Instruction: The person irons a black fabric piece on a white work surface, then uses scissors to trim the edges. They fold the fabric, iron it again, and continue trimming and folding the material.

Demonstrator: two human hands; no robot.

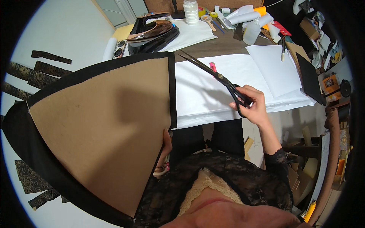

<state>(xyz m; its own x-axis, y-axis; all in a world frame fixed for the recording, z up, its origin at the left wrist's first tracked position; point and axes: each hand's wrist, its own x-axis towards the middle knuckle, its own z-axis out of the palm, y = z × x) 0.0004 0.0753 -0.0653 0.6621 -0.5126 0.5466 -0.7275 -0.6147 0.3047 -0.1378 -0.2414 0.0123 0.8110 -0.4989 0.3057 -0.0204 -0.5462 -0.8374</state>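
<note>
My right hand (253, 103) is closed round the handles of a large pair of black scissors (220, 76), raised over the white-covered table. Their long blades point up and left, the tips slightly parted near the panel's upper right corner. With my left hand (165, 147) I grip the lower right edge of a big brown board panel (102, 121), curved on its outer sides. Most of that hand is hidden behind the board. Black fabric (28, 133) is folded over the panel's rim, as a wide band at the left and a narrow strip along the right edge.
White paper (273, 72) covers the table, with a small pink-red item (213, 67) on it. Farther back stand an iron (152, 32), a white jar (191, 13) and a spray bottle (251, 32) beside paper rolls (243, 17). Dark patterned strips (32, 176) hang at the left.
</note>
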